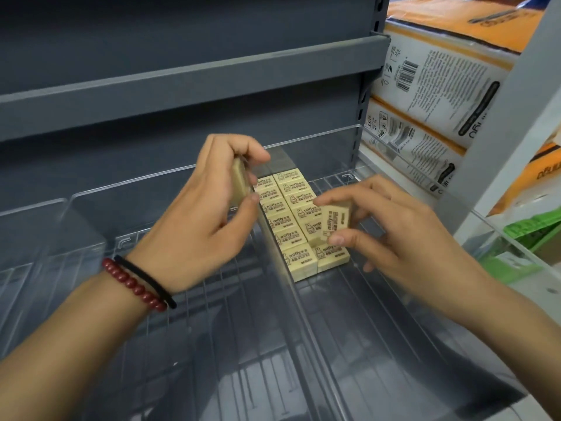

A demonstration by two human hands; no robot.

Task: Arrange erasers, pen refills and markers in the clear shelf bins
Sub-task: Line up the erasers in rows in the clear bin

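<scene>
Both hands work at the clear divider [274,253]: the left hand [209,208] curls its fingers round a cream eraser [239,183] just left of the divider, and the right hand [394,235] pinches a second eraser [335,220], tilted, just right of it. This eraser hangs over the two rows of erasers [291,226] packed against the divider's right face in the clear bin [379,314]. Risk: setting the tilted eraser down on its edge can catch a seated neighbour and push the row out of line.

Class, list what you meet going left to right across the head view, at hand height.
Dark red bead bracelet, left hand gripping one cream eraser, rows of cream rectangular erasers, right hand pinching a second eraser, green packages.
</scene>
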